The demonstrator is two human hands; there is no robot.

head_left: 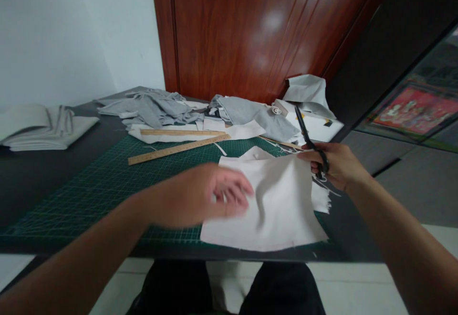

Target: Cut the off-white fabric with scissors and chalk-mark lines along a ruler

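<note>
A piece of white cloth [275, 205] lies at the table's front edge, partly over the green cutting mat [171, 176]. Above its left side hovers my left hand [214, 195], smeared by motion, its fingers loosely curled and apart from the thumb, holding nothing I can see. My right hand [334, 162] grips black scissors [304, 129] by the handle, blades pointing up and away. Its index fingertip is at the cloth's upper right corner; whether it pinches the cloth I cannot tell. Another white scrap [321, 198] with a frayed edge shows under the right side.
Two wooden rulers, one the slanted ruler [175, 150], lie across the mat's far part. Behind them are grey cloth heaps [150, 107] and a white box [315, 121]. Folded pale fabric [50, 131] sits at far left. Loose threads lie near the scissors.
</note>
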